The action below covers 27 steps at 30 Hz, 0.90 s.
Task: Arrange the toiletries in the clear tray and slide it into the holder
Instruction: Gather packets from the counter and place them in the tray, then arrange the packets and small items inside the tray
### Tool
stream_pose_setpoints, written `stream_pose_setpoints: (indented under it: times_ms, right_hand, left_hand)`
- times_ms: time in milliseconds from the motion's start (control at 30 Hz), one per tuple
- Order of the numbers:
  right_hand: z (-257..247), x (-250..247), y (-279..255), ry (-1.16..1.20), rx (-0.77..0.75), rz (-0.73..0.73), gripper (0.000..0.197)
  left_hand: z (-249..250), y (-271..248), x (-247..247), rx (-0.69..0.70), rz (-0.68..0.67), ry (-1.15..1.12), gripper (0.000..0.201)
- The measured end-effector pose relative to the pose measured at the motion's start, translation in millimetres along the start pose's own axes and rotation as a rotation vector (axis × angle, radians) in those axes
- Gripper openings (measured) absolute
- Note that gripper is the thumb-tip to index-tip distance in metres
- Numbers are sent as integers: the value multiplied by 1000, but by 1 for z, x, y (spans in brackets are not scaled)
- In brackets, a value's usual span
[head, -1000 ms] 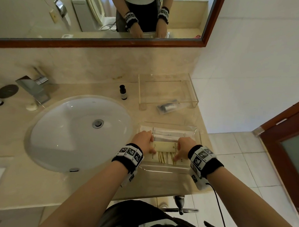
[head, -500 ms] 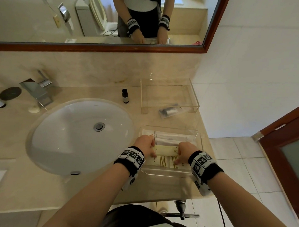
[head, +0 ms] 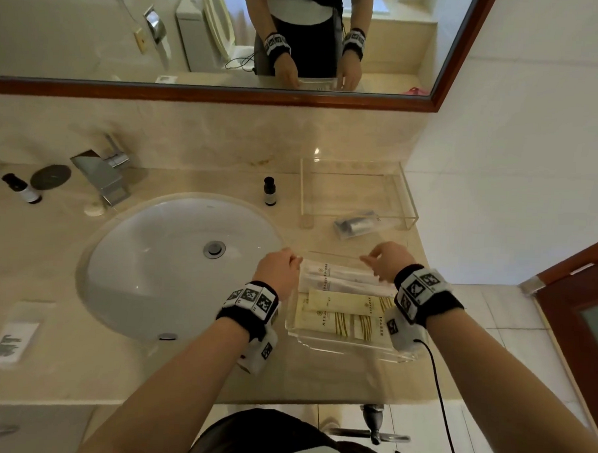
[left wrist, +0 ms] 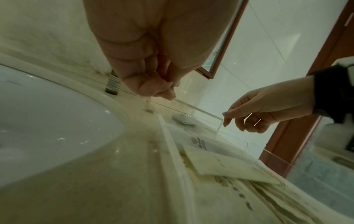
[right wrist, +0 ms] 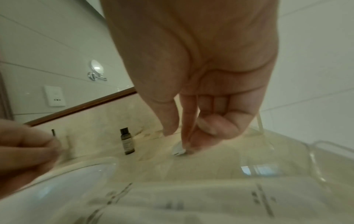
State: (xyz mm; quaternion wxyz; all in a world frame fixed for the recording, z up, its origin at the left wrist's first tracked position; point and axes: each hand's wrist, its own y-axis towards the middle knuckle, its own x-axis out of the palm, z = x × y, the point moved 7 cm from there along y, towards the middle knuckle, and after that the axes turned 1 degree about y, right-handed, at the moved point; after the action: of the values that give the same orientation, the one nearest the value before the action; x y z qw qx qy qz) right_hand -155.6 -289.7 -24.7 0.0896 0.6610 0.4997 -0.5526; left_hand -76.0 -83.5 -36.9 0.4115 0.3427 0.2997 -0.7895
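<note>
We pinch the tray's (head: pixel 345 346) far rim with our left hand (head: pixel 278 270); our right hand (head: pixel 388 261) hovers, loosely curled, holding nothing.

Printed lines and small emblem visible on white sachets (head: pixel 336 276) and cream sachets (head: pixel 347 312) in clear tray (head: pixel 347 346); characters too small, blurred to read. Label on small dark bottle (head: pixel 270 192) far of sink: illegible. Wristbands (head: pixel 251 298) carry black-white square marker patterns, no text.
</note>
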Motion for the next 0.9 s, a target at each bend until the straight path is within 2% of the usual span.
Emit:
stream_pose_setpoints:
  times_ms: [100,200,300,400,500,600,733,833,900]
  right_hand:
    - [-9,-12,19,50,7,34,36]
    - [-18,-13,34,-12,3,32,36]
    - [-24,-8,49,-95,-9,27,45]
    - [-36,2,62,-251,-62,-51,55]
    - [-42,11,76,-267,-101,-62,48]
    - [-38,17,92,-243,-86,-26,58]
    - [-37,21,99,-255,-61,-35,49]
    - [-42,18,100,-374,-79,12,39]
    - [-46,18,95,-480,-113,41,39]
  left_hand:
    - [-15,0,-10,-48,30,-28,30]
    - [-29,-3,-11,-80,11,-31,30]
    - [-45,-5,-12,-115,4,-26,31]
    - [-60,-10,-18,-159,40,-27,31]
    - [-70,-14,-22,-184,41,-21,32]
    - [-75,-15,-24,-187,33,-25,32]
    - [-80,-19,-25,-194,36,-22,31]
    - [-82,-22,-26,-197,42,-26,32]
    - [-84,-24,-25,-200,50,-45,31]
